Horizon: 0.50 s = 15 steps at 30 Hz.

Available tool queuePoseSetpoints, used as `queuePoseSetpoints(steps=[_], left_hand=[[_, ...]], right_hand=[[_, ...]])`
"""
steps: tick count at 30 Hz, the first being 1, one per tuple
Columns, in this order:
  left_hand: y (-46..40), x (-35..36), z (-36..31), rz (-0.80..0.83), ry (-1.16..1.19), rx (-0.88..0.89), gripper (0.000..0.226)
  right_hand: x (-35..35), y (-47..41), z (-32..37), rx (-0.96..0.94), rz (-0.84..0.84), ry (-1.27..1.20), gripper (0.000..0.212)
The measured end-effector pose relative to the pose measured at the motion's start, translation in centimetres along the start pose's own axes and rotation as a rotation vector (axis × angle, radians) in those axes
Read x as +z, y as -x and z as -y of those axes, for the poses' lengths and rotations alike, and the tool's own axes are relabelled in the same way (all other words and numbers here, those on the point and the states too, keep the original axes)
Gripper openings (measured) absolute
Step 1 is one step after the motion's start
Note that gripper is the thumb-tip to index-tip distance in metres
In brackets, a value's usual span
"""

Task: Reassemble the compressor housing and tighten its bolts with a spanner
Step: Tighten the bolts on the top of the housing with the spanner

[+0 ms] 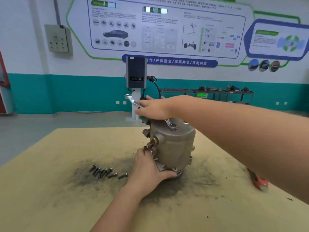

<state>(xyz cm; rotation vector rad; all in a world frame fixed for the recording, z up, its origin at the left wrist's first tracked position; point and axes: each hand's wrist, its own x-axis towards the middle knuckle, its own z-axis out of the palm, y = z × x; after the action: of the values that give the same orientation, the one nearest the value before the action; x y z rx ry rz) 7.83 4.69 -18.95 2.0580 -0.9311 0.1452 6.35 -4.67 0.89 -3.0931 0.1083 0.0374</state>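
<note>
Compressor housing point(173, 144) upright at centre of worn tan tabletop point(50, 190). Left hand point(148, 166) wrapped around housing's lower left flange, thumb curled under base. Right hand point(153, 108) closed over spanner point(133, 102) shaft, ring end seated on a bolt atop housing, open end poking up left. Loose bolts point(105, 172) clustered just left, on dark grime. Red-handled tool point(258, 180) well right.

— What's your table point(50, 190) like?
— Tan board top, smeared with dark grime around the middle.
— And what do you have lying on it?
— The compressor housing point(173, 148) standing upright, loose bolts point(107, 172) just left of it, a red tool point(258, 180) off right.
</note>
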Motion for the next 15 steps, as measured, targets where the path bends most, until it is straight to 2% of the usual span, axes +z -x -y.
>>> queuePoseSetpoints(steps=[2, 4, 8, 11, 15], left_hand=[[0.0, -0.2, 0.4, 0.013, 0.062, -0.025, 0.104], [-0.2, -0.5, 0.7, 0.058, 0.078, -0.028, 0.108], [-0.3, -0.8, 1.0, 0.094, 0.044, -0.023, 0.116], [-0.1, -0.7, 0.7, 0.073, 0.03, -0.008, 0.111], [0.0, -0.6, 0.4, 0.055, 0.012, 0.0, 0.104]], right_hand=[[-0.8, -0.9, -2.6, 0.217, 0.057, -0.129, 0.064], [-0.9, -1.0, -5.2, 0.323, 0.047, -0.245, 0.067], [0.5, 1.1, -8.6, 0.172, -0.103, -0.449, 0.053], [2.7, 4.7, -9.6, 0.062, -0.282, -0.727, 0.057], [6.1, 9.8, -9.8, -0.072, -0.537, -0.835, 0.049]])
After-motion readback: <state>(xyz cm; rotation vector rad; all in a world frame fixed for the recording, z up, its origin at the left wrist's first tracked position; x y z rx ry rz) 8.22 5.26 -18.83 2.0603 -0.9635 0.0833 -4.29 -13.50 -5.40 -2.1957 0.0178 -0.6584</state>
